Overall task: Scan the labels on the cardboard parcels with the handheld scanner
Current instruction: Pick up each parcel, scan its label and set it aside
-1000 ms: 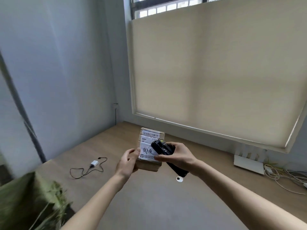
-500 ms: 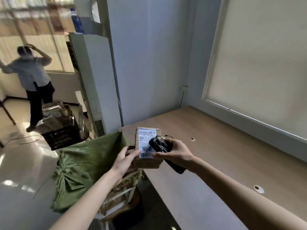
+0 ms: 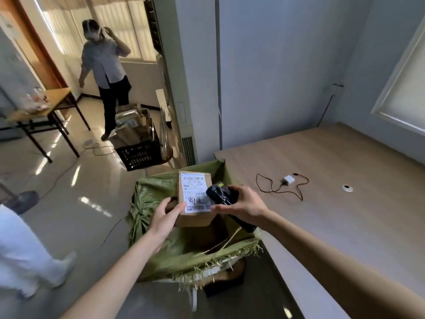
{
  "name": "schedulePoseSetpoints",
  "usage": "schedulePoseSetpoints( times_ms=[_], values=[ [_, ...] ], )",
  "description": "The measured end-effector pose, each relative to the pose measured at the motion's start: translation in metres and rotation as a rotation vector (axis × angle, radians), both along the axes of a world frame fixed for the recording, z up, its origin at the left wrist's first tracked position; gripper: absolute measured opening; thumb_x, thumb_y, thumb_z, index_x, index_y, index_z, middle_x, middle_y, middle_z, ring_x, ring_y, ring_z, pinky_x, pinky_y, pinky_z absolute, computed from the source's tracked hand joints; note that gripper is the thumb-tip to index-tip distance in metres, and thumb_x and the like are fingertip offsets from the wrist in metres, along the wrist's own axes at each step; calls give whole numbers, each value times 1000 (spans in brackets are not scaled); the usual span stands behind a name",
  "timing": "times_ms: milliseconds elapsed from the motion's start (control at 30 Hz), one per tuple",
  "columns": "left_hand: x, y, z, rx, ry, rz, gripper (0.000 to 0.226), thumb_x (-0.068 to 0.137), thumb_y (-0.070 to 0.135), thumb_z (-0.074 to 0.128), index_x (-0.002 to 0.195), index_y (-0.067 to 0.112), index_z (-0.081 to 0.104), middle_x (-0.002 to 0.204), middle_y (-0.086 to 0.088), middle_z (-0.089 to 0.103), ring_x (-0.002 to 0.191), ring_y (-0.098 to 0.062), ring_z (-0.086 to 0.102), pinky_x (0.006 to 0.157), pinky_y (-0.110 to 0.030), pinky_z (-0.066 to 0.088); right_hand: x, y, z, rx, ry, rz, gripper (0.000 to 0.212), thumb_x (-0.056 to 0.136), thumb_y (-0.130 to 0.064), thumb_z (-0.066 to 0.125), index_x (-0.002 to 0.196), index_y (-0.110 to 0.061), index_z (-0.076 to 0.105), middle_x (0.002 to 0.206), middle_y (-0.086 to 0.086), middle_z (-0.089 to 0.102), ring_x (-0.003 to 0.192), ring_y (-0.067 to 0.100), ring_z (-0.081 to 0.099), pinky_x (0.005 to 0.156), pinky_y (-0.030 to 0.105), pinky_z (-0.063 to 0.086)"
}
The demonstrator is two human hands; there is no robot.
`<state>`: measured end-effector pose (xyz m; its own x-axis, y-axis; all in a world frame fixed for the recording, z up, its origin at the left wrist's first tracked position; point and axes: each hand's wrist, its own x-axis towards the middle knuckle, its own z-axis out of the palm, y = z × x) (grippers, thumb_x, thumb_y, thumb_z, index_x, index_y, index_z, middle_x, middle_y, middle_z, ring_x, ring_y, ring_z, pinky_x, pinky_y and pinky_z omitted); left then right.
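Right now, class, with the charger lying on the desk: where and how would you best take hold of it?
Pinch the white charger block by its two side faces, coming from above. It lies flat on the desk with bare wood around it; the thin black cable loops loosely and gives poor hold.

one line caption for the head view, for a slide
Left hand holds labelled parcel above green sack; right hand grips scanner.

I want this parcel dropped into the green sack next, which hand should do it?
Left, probably. The left hand already holds the cardboard parcel above the green sack; the right hand grips the scanner.
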<state>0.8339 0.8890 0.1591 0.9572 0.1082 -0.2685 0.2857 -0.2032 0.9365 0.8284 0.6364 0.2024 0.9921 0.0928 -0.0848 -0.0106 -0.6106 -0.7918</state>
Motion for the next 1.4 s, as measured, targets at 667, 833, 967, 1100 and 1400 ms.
schedulePoseSetpoints(
  times_ms=[667, 833, 967, 1100, 1400],
  values=[
    [142, 65, -125, 179, 320, -68, 75, 88, 46, 72, 152, 24, 39, 154, -11, 42, 138, -27, 43, 108, -36, 37, 157, 44, -107, -166, 169, -25, 69, 66, -75, 82, 120, -34, 66, 93, -14, 71, 80, 3, 66, 63, 26, 51],
    [173, 77, -102, 351, 205, -276, 66, 87, 44, 74, 145, 25, 48, 151, -6, 46, 137, -25, 46, 108, -38, 40, 163, 46, -100, -164, 180, -39, 63, 64, -74, 83, 110, -33, 69, 84, -11, 72, 74, 7, 69, 65, 35, 59],
    [198, 53, -66, 412, 10, -395, 56, 88, 49, 70, 139, 32, 54, 149, 3, 49, 137, -20, 44, 107, -40, 40, 152, 29, -78, -160, 150, -128, 70, 60, -77, 81, 114, -34, 68, 87, -13, 72, 78, 7, 70, 64, 31, 59],
    [205, -2, -25, 475, -172, -546, 54, 91, 52, 65, 140, 34, 53, 152, 6, 46, 141, -18, 41, 112, -42, 35, 121, -10, -34, -196, 104, -244, 63, 61, -74, 81, 107, -33, 69, 81, -9, 73, 71, 7, 70, 67, 37, 60],
    [142, -204, 83, 554, -526, -932, 62, 90, 61, 59, 143, 31, 52, 152, 9, 47, 136, -17, 47, 105, -35, 40, -48, -148, 79, -356, 72, -694, 51, 64, -67, 85, 99, -34, 67, 84, -14, 69, 81, 13, 65, 65, 29, 46]
  ],
)
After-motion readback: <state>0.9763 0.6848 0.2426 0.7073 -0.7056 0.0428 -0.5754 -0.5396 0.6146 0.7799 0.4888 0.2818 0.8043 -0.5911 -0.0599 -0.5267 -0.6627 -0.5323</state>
